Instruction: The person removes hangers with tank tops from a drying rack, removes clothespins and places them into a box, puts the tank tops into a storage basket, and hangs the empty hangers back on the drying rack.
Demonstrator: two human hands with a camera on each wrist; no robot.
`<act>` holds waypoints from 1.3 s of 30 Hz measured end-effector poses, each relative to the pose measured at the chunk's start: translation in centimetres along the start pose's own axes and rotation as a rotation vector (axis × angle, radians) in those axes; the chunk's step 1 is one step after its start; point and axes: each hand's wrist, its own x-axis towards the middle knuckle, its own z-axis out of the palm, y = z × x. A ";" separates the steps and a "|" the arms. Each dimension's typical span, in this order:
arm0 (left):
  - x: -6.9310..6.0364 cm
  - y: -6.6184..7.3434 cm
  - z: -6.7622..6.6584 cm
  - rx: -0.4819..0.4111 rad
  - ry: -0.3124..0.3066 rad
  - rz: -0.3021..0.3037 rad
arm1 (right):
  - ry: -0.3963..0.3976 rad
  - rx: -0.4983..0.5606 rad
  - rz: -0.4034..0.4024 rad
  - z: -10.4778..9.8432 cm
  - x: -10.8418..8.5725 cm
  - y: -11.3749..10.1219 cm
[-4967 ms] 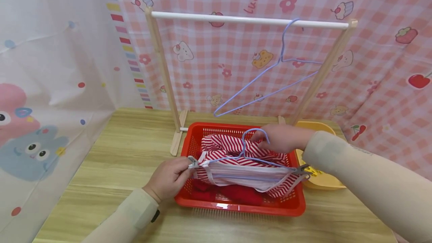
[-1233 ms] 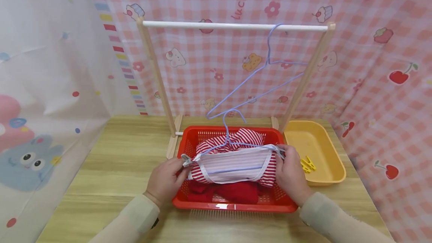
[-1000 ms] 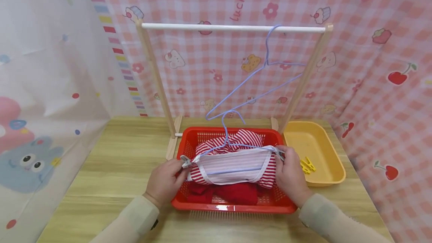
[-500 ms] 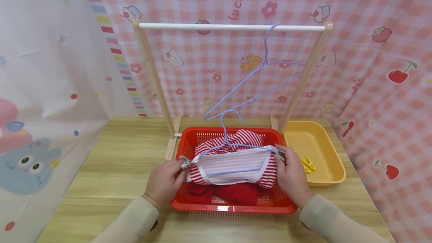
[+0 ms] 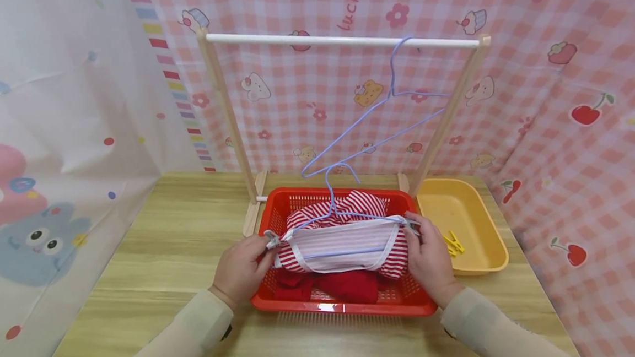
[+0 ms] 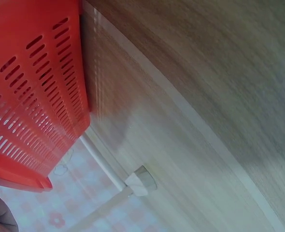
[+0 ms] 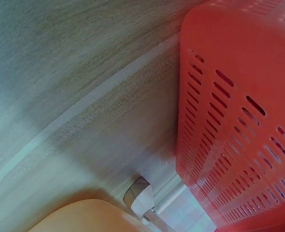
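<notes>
Garment: red-and-white striped fabric garment [image 5: 342,244] on lilac wire hanger [image 5: 333,211], lying over red perforated plastic basket [image 5: 342,307].
Left hand [image 5: 242,269]: fingers pinching grey clothespin [image 5: 271,239] at garment's left edge.
Right hand [image 5: 430,260]: fingers pinching second grey clothespin [image 5: 412,226] at right edge.
Basket floor: plain red cloth [image 5: 352,285], near side.
Rack: white-barred wooden rack [image 5: 297,40] behind, bearing another lilac hanger [image 5: 347,130].
Tray: yellow rounded tray [image 5: 476,230], right of basket.
</notes>
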 end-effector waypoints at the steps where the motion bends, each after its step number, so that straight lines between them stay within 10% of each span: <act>1: 0.0 0.0 0.0 0.000 0.000 -0.001 | 0.002 0.005 0.004 0.0 0.0 0.0; 14: 0.0 0.2 0.0 -0.005 -0.011 -0.033 | -0.030 0.016 0.119 -0.4 -0.1 -0.5; 39: 0.0 0.1 0.1 0.006 0.026 -0.006 | 0.091 0.007 0.058 -0.2 -0.4 -0.1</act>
